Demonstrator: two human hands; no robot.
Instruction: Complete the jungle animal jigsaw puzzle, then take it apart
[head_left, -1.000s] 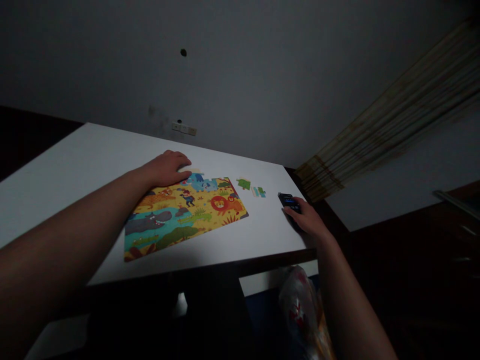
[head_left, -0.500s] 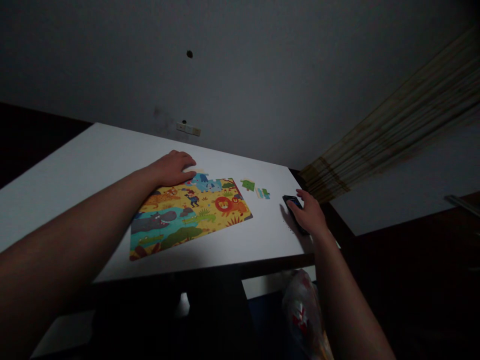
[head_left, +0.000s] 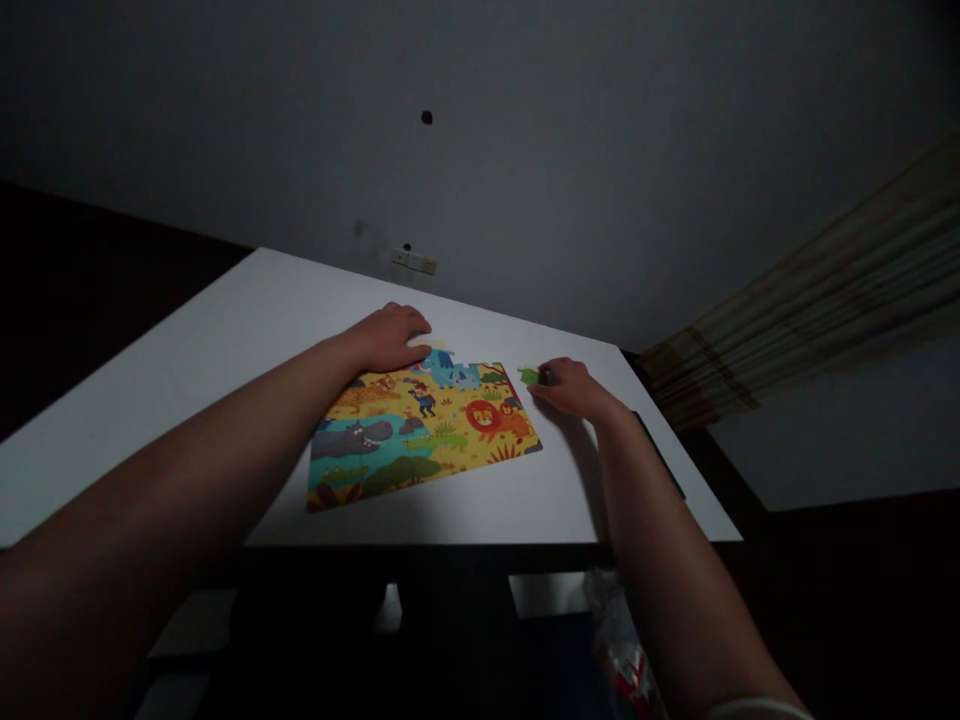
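A nearly complete animal jigsaw puzzle lies flat on the white table, with gaps along its far edge. My left hand rests at its upper left border, fingers stretched out and thumb near the blue elephant. A pale strip shows just beyond that thumb. My right hand is to the right of the puzzle, thumb and fingers closed on a green puzzle piece. The spot where a second, blue-green piece lay is covered by this hand.
A dark phone lies near the right edge of the white table, partly hidden by my right forearm. Behind the table stands a grey wall with a socket strip. A curtain hangs at the right; a plastic bag is below the table.
My right hand has left the phone and moved left to the loose puzzle pieces. My left hand stays at the puzzle's upper border. The whole view has shifted, so the table appears farther right.
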